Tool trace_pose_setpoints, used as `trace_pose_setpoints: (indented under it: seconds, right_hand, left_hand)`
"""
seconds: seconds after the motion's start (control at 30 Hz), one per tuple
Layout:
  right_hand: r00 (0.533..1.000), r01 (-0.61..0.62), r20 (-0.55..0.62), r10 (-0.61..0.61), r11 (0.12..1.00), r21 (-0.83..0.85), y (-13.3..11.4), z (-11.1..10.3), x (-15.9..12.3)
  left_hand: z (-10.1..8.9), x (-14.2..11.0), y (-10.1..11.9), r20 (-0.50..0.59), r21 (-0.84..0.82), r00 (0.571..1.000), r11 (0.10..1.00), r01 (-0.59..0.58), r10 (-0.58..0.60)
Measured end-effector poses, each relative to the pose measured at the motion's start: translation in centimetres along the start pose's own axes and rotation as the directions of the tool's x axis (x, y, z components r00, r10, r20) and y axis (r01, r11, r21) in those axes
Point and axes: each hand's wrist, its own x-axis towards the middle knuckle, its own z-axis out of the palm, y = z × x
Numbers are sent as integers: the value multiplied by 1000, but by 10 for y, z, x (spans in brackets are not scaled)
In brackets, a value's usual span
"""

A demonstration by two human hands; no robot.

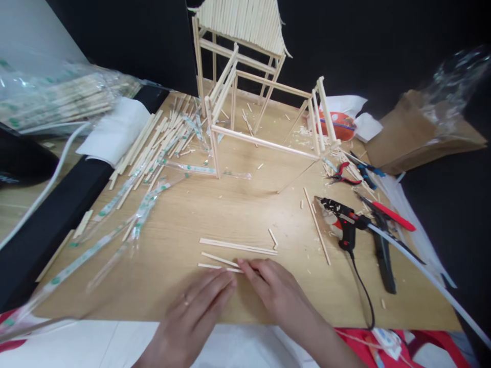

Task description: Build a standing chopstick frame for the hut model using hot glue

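Note:
Two thin wooden chopsticks lie side by side in front of me, the upper chopstick point(218, 259) slanting towards the lower chopstick point(213, 266). My right hand point(274, 286) is closed, thumb and fingers pinched at the right ends of these sticks. My left hand point(201, 301) rests just below, its fingers pressed together and their tips on the lower chopstick; its palm side is hidden. Just beyond the hands lies a close pair of chopsticks point(238, 246). A short piece of stick point(272, 238) sits near their right end.
A stick-built frame point(264, 141) with a slatted roof point(240, 25) stands at the back. At right are a glue gun point(347, 225) with its cord, red-handled pliers point(347, 176) and a long single stick point(317, 225). Loose chopsticks point(153, 143) and plastic wrappers point(149, 199) cover the left.

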Motion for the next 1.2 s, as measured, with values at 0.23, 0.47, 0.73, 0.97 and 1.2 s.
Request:
trace_pose_setpoints:
  seconds: [0.23,0.47,0.73,0.97,1.2]
  right_hand:
    - [979,66,-170,-115,961,-268,0,10,9]
    - [960,-37,-280,-16,982,-183,8,5,-7]
    - [924,-190,-355,138,975,-116,21,15,-28]
    - [873,-263,-435,220,964,-40,18,16,-22]
    - [850,-267,-473,230,964,-12,16,18,-14]
  left_hand:
    - [4,15,-13,322,530,868,687,-497,379]
    - [3,20,-22,319,556,830,618,-555,458]
    - [2,25,-23,374,588,825,580,-564,423]
    - [5,34,-18,370,647,812,502,-574,452]
    - [9,31,-9,310,706,836,480,-521,452]
